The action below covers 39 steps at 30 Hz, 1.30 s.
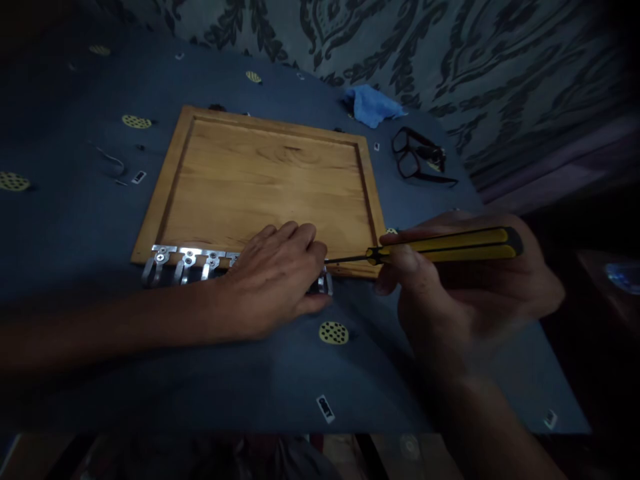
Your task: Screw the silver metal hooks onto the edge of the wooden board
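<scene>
A shallow wooden tray-like board with a raised rim lies on the table. Along its near edge runs a metal hook rail with several silver hooks. My left hand is closed over the right part of the rail, fingers bent on the wood and thumb at the near edge; it hides the hooks beneath. Held in my right hand is a yellow-and-black screwdriver, its shaft pointing left. The shaft's end reaches the rail beside my left fingers, where the tip cannot be made out.
Folded-out dark eyeglasses rest right of the board, with a blue cloth behind them. A thin curved strand lies to the left. The patterned blue tablecloth reaches the near table edge; a patterned wall or curtain stands behind.
</scene>
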{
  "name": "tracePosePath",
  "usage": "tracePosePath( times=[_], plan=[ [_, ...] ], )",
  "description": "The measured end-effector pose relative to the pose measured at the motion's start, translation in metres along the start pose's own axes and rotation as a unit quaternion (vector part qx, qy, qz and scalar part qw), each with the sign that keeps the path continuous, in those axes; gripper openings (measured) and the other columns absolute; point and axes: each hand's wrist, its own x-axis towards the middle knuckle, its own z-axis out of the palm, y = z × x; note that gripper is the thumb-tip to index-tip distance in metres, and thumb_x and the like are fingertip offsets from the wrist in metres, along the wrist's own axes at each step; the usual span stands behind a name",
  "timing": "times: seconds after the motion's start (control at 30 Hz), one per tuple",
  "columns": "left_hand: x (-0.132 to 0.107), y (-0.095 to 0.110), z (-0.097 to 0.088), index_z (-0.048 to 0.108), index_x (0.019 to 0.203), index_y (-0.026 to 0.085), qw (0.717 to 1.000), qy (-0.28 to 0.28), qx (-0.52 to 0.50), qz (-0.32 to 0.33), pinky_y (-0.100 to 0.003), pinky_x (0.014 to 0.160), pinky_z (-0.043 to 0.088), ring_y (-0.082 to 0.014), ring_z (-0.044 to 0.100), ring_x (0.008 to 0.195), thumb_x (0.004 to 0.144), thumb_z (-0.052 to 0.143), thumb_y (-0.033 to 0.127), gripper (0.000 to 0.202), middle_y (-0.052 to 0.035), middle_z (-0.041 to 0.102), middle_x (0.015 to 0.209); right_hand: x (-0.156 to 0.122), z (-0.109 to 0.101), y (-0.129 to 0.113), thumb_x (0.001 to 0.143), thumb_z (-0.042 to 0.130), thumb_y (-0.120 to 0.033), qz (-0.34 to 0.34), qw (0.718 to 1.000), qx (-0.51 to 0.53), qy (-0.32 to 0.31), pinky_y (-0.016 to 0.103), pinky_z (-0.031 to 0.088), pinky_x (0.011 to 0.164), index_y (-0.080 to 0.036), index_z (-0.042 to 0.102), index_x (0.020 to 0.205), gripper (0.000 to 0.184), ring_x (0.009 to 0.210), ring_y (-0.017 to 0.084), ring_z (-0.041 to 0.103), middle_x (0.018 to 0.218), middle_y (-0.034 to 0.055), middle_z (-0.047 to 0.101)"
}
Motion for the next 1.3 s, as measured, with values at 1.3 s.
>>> tracePosePath(
  times=[1.3],
  plan=[
    [-0.002, -0.0018, 0.0002, 0.062, 0.11, 0.015, 1.0, 0.012, -0.022, -0.007, -0.042, 0.095, 0.047, -0.0288, 0.056, 0.11, 0.095, 0.069, 0.044, 0.033, -0.0097, 0.059, 0.113, 0.003, -0.0007, 0.0014, 0.085, 0.082, -0.025, -0.058, 0.995, -0.065, 0.04, 0.029, 0.047, 0.043, -0.024, 0.065, 0.078, 0.019, 0.049, 0.012, 0.06, 0.069, -0.0041, 0.067]
  ],
)
